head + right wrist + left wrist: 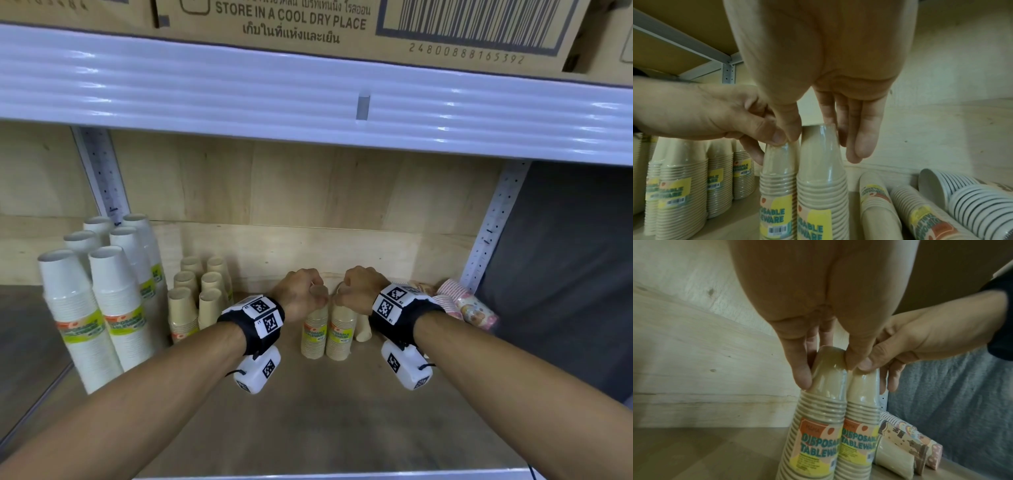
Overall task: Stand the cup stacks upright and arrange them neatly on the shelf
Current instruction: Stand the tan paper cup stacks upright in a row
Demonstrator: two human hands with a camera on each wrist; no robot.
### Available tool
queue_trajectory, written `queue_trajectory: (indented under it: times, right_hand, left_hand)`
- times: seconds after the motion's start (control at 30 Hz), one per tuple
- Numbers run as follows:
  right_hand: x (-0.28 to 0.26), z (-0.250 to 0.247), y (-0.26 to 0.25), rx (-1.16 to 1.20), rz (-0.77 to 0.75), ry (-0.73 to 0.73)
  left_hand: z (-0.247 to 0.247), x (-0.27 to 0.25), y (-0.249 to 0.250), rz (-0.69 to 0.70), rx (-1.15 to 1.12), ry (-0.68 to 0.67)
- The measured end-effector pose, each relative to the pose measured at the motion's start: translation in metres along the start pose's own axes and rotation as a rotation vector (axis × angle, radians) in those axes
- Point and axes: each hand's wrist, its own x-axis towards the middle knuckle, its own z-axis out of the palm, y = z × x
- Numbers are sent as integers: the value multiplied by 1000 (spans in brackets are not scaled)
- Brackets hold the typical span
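Observation:
Two wrapped tan cup stacks stand upright side by side mid-shelf, the left stack (312,337) (818,426) and the right stack (340,339) (820,186). My left hand (305,294) (827,373) grips the top of the left stack between thumb and fingers. My right hand (354,289) (824,146) grips the top of the right stack the same way. The two stacks touch, and my thumbs meet between them. Another tan stack (363,329) (877,211) lies on its side just right of them. Patterned stacks (472,305) (916,444) also lie toppled at the far right.
Tall white cup stacks (102,301) stand upright at the left, and smaller tan stacks (191,298) stand in rows beside them. The wooden shelf board (308,428) extends toward me. The upper shelf edge (308,102) hangs overhead, carrying cardboard boxes (291,24).

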Motion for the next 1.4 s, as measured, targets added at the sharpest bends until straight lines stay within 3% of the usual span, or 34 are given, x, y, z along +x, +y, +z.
queue_trajectory:
  times: [0.27,0.53,0.87,1.2,1.4]
  right_hand:
    - [-4,-4,-5,10,-75,-53]
    - [-10,-12,-20,-26,-118,-78]
    - [-15,-12,-75,-73,-243,-240]
    - [-18,17,-146,2,-406,-269]
    - [-22,28,-177,2,-519,-241]
  left_hand:
    - [-6,3,7,-51,75,-74]
    - [-24,3,18,-17,258,-170]
    - [-67,-25,0,-247,353,-334]
    - [-118,-76,-43,-415,397,-237]
    - [-135,-98,-62,-433,437,-170]
